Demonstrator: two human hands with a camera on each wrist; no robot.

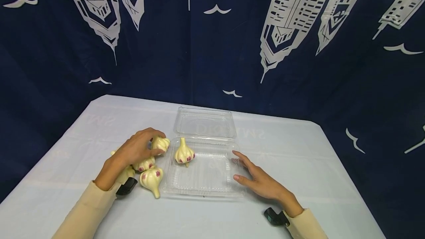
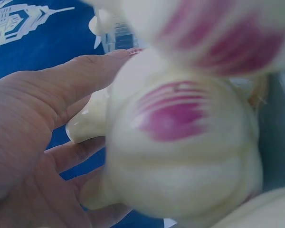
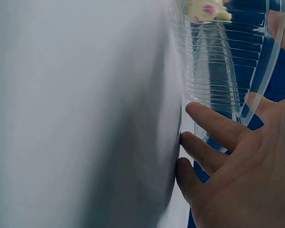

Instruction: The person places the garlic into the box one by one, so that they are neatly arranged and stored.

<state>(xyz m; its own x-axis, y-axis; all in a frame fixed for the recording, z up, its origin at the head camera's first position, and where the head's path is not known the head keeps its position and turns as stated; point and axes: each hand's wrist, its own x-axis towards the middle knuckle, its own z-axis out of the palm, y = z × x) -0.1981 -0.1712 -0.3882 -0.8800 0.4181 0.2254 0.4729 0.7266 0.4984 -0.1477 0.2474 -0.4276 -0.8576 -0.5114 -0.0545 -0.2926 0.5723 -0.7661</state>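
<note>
My left hand (image 1: 141, 147) holds a garlic bulb (image 1: 161, 143) between its thumb and fingers, just left of the clear plastic clamshell box (image 1: 202, 193). Under and beside that hand lie several more cream garlic bulbs with purple streaks, one of them (image 1: 151, 180) nearest the front. In the left wrist view, close garlic bulbs (image 2: 180, 156) cover much of the held one. Inside the box, at its left end, sits another garlic bulb (image 1: 184, 153). My right hand (image 1: 262, 182) is at the box's right side, its fingers spread loosely along the wall (image 3: 261, 90) and holding nothing.
The box's lid (image 1: 205, 123) lies folded back flat behind the base. Everything stands on a white-covered table (image 1: 282, 150). A dark blue cloth (image 1: 212, 58) with white skyline prints hangs behind it. Each wrist carries a small black device (image 1: 276, 217).
</note>
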